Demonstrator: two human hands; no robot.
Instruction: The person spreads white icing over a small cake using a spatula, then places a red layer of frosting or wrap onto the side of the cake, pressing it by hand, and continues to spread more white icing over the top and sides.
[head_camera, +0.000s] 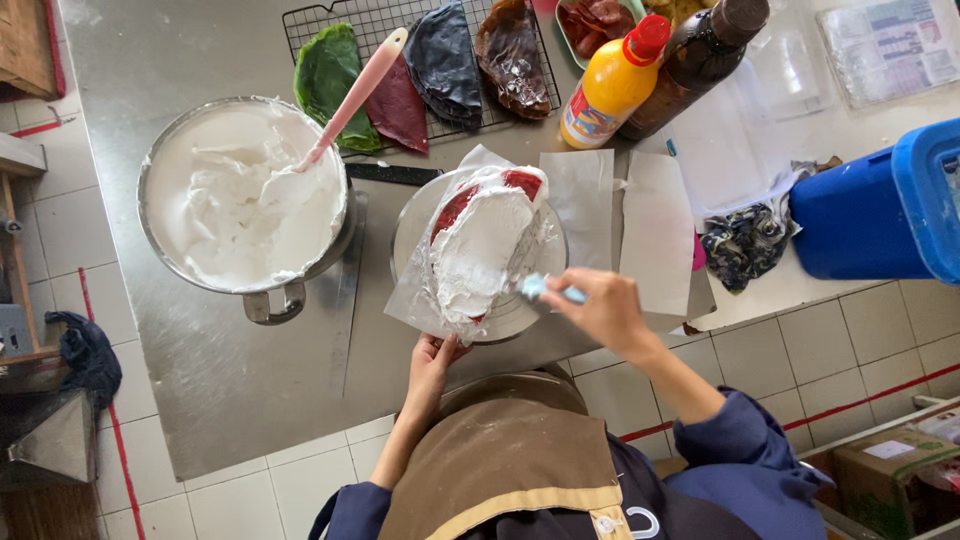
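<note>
A folded red cake layer (480, 240) covered in white cream lies on paper on a round metal turntable (415, 215). My right hand (600, 305) grips a small light-blue-handled spatula (545, 290) whose blade touches the cream at the cake's right side. My left hand (432, 358) rests on the turntable's near edge, fingers on its rim. I wear a brown apron over blue sleeves.
A large steel bowl of white cream (245, 195) with a pink spatula (355, 95) stands left. A wire rack (420, 60) holds green, red, dark and brown layers. A yellow squeeze bottle (612, 85), a brown bottle (695, 60), parchment sheets (655, 230) and a blue tub (880, 205) are right.
</note>
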